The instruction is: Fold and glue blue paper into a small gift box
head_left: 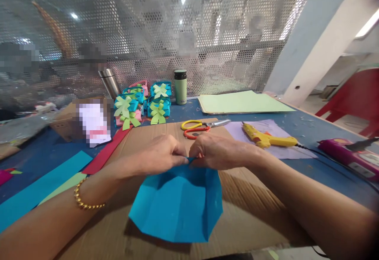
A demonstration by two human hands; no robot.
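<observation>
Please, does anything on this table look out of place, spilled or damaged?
Nothing serious stands out. The blue paper, pinched at its top edge by the left hand and right hand, is creased, not torn. Small pale scraps lie scattered on the blue table near the glue gun.

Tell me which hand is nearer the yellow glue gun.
Right. The right hand pinches the blue paper just left of the yellow glue gun; the left hand pinches the same edge, farther off beyond the right hand.
</observation>
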